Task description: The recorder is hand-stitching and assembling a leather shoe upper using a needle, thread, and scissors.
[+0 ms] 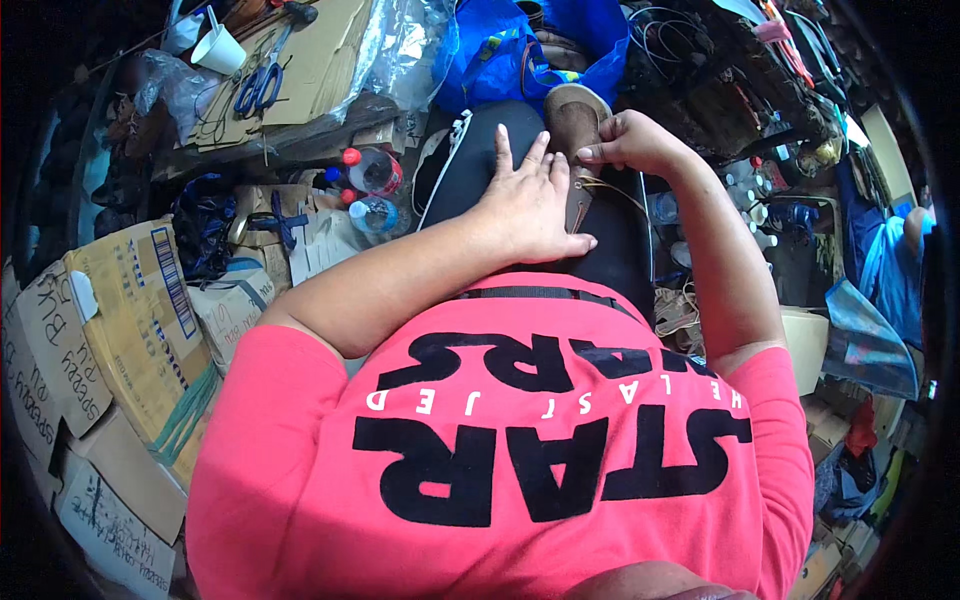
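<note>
A brown shoe (576, 128) with a pale rim lies on my lap between my thighs, its toe pointing away from me. Eyelet holes and thin brown laces (602, 183) show on its nearer part. Spread over the shoe's left side and my dark trousers, my left hand (530, 205) is open, fingers extended and thumb stretched to the right. My right hand (640, 146) is closed in a pinch at the shoe's right edge, just above the laces. Whatever sits between its thumb and fingers is too small to make out.
A blue bag (590, 75) stands beyond my knees. To the left are scissors (259, 90) on cardboard, a white cup (219, 50), plastic bottles (374, 172) and cardboard boxes (140, 310). More bottles (745, 185) and a blue sheet (868, 335) crowd the right.
</note>
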Motion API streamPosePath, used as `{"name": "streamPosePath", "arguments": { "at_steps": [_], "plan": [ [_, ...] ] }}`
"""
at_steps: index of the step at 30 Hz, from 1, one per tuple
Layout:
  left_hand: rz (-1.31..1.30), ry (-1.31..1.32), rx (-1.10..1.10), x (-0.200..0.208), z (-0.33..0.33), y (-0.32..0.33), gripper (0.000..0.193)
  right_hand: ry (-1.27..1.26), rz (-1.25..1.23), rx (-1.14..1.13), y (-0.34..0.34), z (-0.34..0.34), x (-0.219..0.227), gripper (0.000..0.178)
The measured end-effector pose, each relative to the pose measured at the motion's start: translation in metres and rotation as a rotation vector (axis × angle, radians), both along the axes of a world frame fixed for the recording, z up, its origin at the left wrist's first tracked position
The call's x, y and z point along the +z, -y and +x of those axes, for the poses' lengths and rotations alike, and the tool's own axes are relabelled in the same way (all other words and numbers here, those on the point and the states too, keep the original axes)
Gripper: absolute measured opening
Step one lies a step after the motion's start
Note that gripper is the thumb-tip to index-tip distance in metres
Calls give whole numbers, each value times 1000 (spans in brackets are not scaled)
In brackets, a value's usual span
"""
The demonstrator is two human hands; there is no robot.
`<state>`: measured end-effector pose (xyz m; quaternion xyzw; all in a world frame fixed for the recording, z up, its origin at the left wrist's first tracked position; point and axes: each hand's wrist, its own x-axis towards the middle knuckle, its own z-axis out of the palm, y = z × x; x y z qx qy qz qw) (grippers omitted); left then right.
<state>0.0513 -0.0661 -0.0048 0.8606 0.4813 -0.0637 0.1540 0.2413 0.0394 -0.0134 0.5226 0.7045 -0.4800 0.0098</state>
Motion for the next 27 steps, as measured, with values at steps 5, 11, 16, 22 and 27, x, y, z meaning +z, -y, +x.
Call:
{"name": "streamPosePath", "arguments": {
  "at_steps": [5, 11, 16, 22, 27],
  "plan": [
    [109, 536, -58, 1, -21, -37, 39, -228, 225, -140, 19, 8, -8, 32],
    [72, 671, -271, -13, -14, -61, 14, -154, 552, -125, 74, 20, 4, 26],
    [22, 704, -292, -17, -7, -64, 11, -206, 230, -186, 90, 16, 14, 15],
    [-126, 482, -410, 2, -13, -60, 20, -218, -181, -384, 85, 26, 33, 34],
    [-173, 571, -624, 54, -21, -18, 26, -217, -221, -221, 93, 8, 32, 28]
  ]
}}
